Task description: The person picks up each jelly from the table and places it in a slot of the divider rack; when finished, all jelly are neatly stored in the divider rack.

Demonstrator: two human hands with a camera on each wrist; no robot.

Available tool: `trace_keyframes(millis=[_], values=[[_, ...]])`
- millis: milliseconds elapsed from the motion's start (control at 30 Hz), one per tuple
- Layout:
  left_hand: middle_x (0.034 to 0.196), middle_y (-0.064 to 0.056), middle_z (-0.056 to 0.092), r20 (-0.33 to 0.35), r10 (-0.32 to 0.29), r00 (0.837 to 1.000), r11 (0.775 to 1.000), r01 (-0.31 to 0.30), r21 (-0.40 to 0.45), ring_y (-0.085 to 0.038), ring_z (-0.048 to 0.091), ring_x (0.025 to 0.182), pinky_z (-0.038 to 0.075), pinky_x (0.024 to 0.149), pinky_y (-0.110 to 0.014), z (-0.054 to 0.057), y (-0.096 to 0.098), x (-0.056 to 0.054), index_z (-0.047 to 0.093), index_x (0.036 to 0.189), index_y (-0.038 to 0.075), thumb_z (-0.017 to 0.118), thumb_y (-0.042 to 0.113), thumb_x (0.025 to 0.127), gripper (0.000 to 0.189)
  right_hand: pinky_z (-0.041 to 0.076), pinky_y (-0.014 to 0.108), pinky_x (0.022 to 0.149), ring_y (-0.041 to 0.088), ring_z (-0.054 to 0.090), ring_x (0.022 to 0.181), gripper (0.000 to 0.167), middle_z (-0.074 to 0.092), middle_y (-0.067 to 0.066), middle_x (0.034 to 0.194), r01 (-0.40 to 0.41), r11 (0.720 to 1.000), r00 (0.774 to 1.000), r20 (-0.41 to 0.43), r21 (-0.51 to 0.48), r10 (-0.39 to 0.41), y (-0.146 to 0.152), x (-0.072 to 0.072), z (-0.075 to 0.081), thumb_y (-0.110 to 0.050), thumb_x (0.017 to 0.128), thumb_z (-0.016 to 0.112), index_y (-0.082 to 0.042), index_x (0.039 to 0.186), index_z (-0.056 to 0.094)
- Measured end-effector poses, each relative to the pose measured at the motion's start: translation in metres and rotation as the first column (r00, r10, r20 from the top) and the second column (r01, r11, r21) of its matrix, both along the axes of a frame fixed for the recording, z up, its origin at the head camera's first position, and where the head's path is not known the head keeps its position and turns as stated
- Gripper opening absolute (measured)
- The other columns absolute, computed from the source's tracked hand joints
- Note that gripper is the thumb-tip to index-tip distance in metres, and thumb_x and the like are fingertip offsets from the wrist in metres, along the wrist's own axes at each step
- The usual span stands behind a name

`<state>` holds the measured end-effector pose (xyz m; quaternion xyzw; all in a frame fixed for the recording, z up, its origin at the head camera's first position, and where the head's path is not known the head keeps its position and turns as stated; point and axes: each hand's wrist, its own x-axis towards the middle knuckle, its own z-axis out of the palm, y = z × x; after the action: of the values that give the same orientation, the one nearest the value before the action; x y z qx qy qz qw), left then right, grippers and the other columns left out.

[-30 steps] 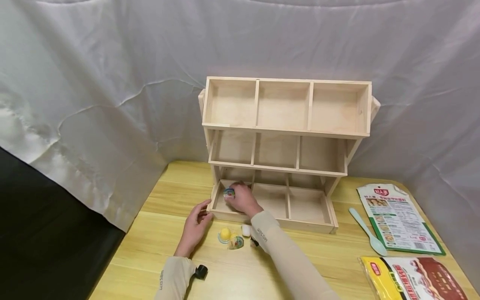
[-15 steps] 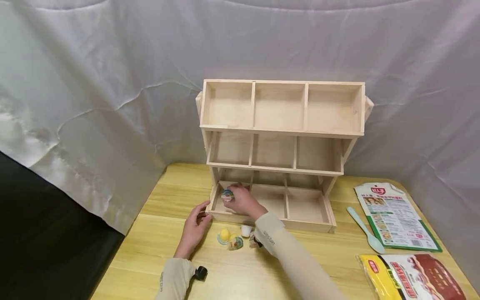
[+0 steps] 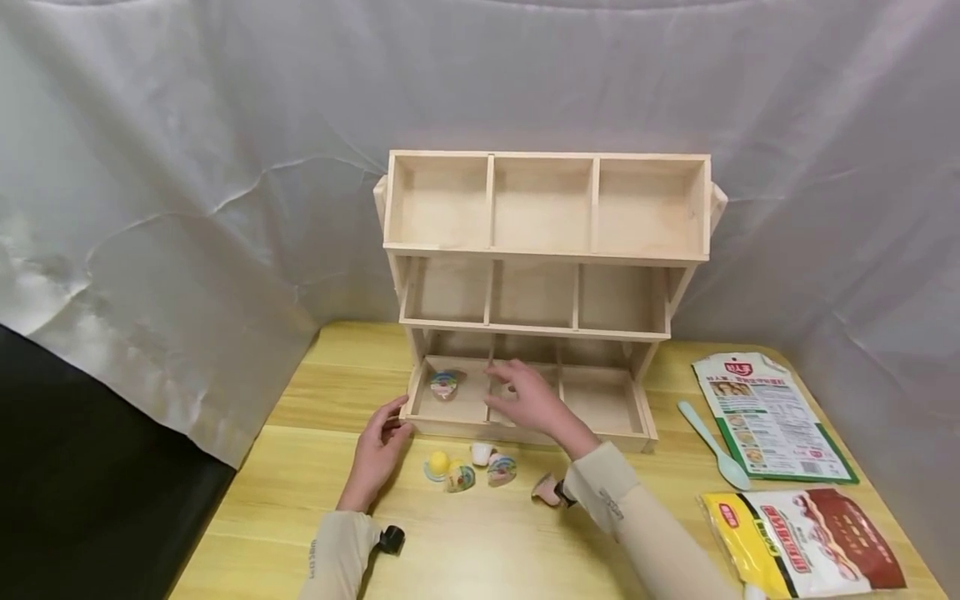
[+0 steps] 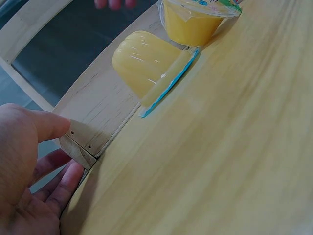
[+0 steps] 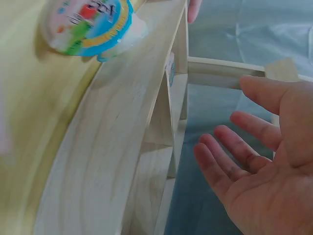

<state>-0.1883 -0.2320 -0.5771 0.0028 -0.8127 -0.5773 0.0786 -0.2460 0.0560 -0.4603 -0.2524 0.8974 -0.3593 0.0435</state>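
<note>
A three-tier wooden rack with divided compartments stands on the table. In its bottom left compartment lies a jelly cup with a colourful lid. My left hand holds the rack's bottom left front corner between thumb and fingers, as the left wrist view shows. My right hand hovers over the bottom middle compartment, fingers spread and nothing in them. In front of the rack lie more jelly cups: a yellow one on its side, another yellow one beside it, a white one and one with its lid facing up.
A pinkish cup lies by the right wrist. On the right side of the table are a pale green spoon, a white and green food packet and a yellow and brown packet. Grey curtain hangs behind the rack.
My right hand has let go of the jelly cup in the bottom left compartment and moved right, fingers opening. My left hand stays on the rack's corner. The head view has shifted slightly.
</note>
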Motion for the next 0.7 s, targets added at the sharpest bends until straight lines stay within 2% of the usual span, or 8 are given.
trace_keyframes(millis=[133, 233, 333, 467, 700], values=[[0.143, -0.012, 0.058, 0.003, 0.007, 1.0, 1.0, -0.007, 0.003, -0.027, 0.061, 0.12, 0.049, 0.097, -0.021, 0.0, 0.0, -0.001, 0.055, 0.149, 0.025, 0.064, 0.016, 0.104, 0.047, 0.054, 0.053, 0.101, 0.04, 0.062, 0.12, 0.048, 0.062, 0.018, 0.134, -0.017, 0.999, 1.0, 0.002, -0.043, 0.017, 0.015, 0.015, 0.001, -0.018, 0.097, 0.072, -0.006, 0.142, 0.061], [0.143, -0.013, 0.059, -0.008, 0.008, 1.0, 1.0, -0.008, 0.005, -0.027, 0.061, 0.12, 0.049, 0.096, -0.02, 0.0, 0.002, -0.001, 0.055, 0.149, 0.023, 0.064, 0.014, 0.104, 0.048, 0.054, 0.052, 0.102, 0.038, 0.062, 0.121, 0.045, 0.06, 0.019, 0.14, -0.017, 0.998, 1.0, 0.013, -0.055, 0.018, 0.024, 0.025, -0.001, -0.018, 0.098, 0.072, -0.006, 0.141, 0.063], [0.143, -0.015, 0.059, -0.021, 0.008, 1.0, 1.0, -0.008, -0.002, -0.028, 0.061, 0.119, 0.049, 0.096, -0.02, -0.001, 0.002, -0.002, 0.055, 0.15, 0.021, 0.064, 0.013, 0.104, 0.048, 0.055, 0.051, 0.101, 0.035, 0.063, 0.12, 0.043, 0.061, 0.018, 0.139, -0.012, 0.998, 1.0, 0.015, -0.055, 0.013, 0.029, 0.033, -0.004, -0.018, 0.098, 0.072, -0.008, 0.139, 0.064], [0.142, -0.015, 0.059, -0.023, 0.01, 1.0, 1.0, -0.01, -0.002, -0.027, 0.061, 0.118, 0.049, 0.096, -0.02, -0.001, 0.003, -0.001, 0.055, 0.149, 0.02, 0.064, 0.013, 0.103, 0.047, 0.056, 0.05, 0.098, 0.034, 0.065, 0.117, 0.039, 0.066, 0.014, 0.13, -0.021, 0.998, 1.0, 0.015, -0.065, 0.022, 0.032, 0.043, -0.011, -0.018, 0.099, 0.071, -0.007, 0.136, 0.066], [0.142, -0.013, 0.059, -0.012, 0.002, 1.0, 1.0, -0.002, 0.006, -0.026, 0.061, 0.119, 0.049, 0.096, -0.021, 0.0, 0.002, -0.001, 0.055, 0.149, 0.023, 0.064, 0.013, 0.103, 0.048, 0.056, 0.049, 0.095, 0.028, 0.066, 0.11, 0.035, 0.068, 0.013, 0.125, -0.038, 0.994, 0.997, 0.066, -0.106, 0.045, 0.033, 0.055, -0.022, -0.019, 0.1, 0.07, -0.007, 0.133, 0.068]])
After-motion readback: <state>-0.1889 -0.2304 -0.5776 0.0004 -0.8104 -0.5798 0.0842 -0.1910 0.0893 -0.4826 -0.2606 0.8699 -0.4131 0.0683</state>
